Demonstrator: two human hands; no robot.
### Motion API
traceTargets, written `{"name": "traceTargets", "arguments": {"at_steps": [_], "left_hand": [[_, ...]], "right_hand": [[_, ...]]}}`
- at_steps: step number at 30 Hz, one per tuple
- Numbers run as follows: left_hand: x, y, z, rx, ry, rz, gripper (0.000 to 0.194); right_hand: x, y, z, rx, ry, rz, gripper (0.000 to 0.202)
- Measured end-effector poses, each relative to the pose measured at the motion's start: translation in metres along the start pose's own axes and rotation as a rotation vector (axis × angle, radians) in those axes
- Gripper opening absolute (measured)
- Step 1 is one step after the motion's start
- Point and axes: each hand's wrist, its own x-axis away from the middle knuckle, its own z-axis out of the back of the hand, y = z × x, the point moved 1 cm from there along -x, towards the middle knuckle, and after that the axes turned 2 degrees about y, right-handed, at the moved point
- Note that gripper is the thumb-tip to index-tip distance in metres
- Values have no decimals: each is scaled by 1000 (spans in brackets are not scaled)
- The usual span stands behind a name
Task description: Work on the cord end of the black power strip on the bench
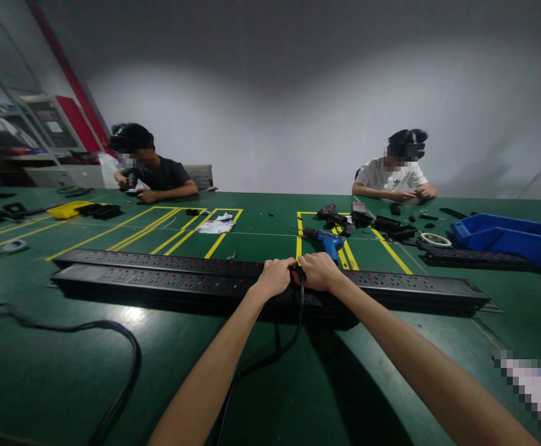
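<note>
Head view: two long black power strips lie parallel across the green counter [181, 337], the front strip [149, 283] nearer the person, the rear strip [414, 286] just behind it and reaching further right.
Hands: the left hand [274, 277] and right hand [318, 271] are close together over the front strip; the right fingers curl round a black cable [302, 310], while the left fingertips are hidden, so I cannot tell what, if anything, they pinch.
Black cable: drops from the hands over the strip's near side and runs on toward the person; probably light, rubbery and springy, best held close to its end, where it should flex least.
Front strip: likely stiff and fairly weighty for its length, its glossy casing perhaps slippery; better lifted by the long sides, hands well apart.
Socket face: rows of slots with red marks; plastic there may scuff under hard pressure.
Strip ends: the front strip stops a little past the right hand.
Drill side: the blue drill [328, 244] sits just beyond the rear strip, limiting any forward push.
Near side: the widest room lies between strips and person, crossed by the black cable and, leftward, a curved cord [133, 350].
Blue bin [507, 235]: bounds the far right.
</note>
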Motion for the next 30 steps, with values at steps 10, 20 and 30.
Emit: {"name": "traceTargets", "arguments": {"at_steps": [10, 20, 30], "left_hand": [[1, -1, -2, 28, 21, -23, 38], [1, 0, -1, 27, 8, -22, 39], [0, -1, -2, 47, 10, -18, 39]], "right_hand": [[-2, 1, 0, -14, -68, 9, 34], [1, 4, -1, -87, -51, -59, 41], [-2, 6, 0, -22, -64, -1, 55]]}}
